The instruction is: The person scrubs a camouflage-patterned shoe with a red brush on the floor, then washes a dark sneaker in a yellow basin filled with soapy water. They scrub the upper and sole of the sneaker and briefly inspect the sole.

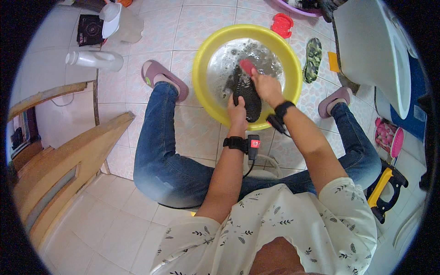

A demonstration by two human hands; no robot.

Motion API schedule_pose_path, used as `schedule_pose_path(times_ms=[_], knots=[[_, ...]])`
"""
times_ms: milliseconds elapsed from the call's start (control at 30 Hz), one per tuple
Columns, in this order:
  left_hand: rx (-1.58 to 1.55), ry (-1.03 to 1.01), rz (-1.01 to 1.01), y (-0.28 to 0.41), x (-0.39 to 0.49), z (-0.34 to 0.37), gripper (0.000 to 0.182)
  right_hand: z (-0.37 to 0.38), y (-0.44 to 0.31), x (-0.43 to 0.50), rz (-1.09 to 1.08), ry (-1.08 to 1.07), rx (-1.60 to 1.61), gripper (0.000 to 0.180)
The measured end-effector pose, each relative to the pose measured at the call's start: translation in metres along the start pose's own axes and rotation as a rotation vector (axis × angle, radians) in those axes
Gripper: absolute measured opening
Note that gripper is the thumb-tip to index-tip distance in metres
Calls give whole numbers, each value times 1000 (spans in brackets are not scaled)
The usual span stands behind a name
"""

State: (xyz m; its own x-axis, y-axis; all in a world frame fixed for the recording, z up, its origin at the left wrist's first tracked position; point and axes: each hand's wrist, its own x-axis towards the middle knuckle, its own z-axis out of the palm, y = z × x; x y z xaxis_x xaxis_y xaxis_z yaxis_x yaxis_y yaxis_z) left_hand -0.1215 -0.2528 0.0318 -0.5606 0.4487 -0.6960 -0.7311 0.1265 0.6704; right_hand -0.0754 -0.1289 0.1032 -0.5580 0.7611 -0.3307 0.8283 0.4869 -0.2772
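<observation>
A wide yellow plastic basin (201, 84) stands on the tiled floor between my feet, holding murky, sudsy water (221, 56). Over the water is a dark shoe (248, 94), its textured black surface wet, the heel or toe end towards me. My left hand (238, 111) grips the shoe by its near left side. In my right hand (267, 86) is a red-pink scrub brush (246, 67), pressed against the far part of the shoe, where some foam shows. The bristles are hidden beneath the brush.
Right of the basin lie a red plastic piece (282, 25) and a camouflage insole (312, 60). A toilet (374, 58) stands at right. A white bottle (94, 61) and a plastic jug (122, 25) are at left, above a wooden door (68, 165).
</observation>
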Motion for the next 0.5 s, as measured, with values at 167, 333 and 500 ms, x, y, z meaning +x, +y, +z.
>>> schedule_pose_path(times_ms=[167, 333, 500], knots=[[148, 58, 72, -13, 12, -3, 35, -2, -5, -31, 4, -191, 45, 33], [225, 110, 92, -34, 22, -3, 35, 4, -2, -35, -83, -173, -24, 34], [295, 93, 120, -24, 25, -10, 38, 18, -5, 13, -35, -61, 1, 33]])
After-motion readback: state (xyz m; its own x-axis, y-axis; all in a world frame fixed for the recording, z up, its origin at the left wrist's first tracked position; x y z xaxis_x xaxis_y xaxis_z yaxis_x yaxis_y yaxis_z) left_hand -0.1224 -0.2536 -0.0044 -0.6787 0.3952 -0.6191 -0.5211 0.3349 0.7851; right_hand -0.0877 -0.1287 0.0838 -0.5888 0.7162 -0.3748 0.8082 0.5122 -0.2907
